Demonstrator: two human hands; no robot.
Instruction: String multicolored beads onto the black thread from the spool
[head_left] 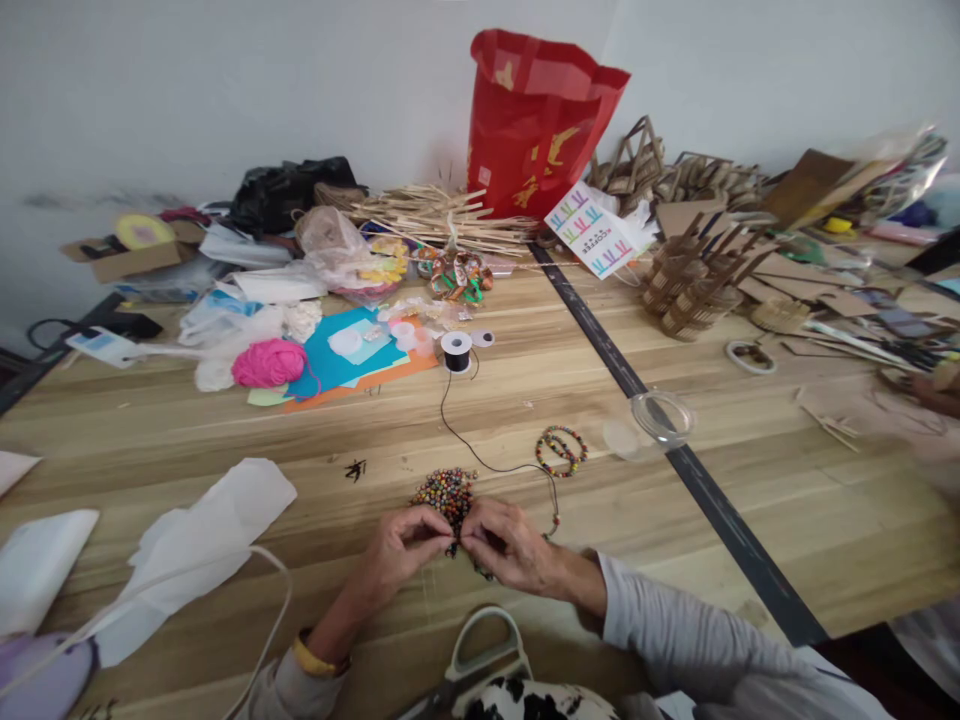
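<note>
Over the near edge of a pile of small multicoloured beads, my two hands meet almost fingertip to fingertip. My left hand has thumb and forefinger pinched together; whatever is between them is too small to make out. My right hand is closed in a pinch on what appears to be the thin black cord. This cord runs from a white spool round to the right wrist, with a few beads on it there. Its end is hidden by the hand. A beaded bracelet lies beyond my right hand.
Scissors lie close to me. A clear plastic ring-shaped container stands right, by a black strip in the table. Pink yarn, blue sheets, thin wooden sticks and a red bag fill the back. White paper lies left.
</note>
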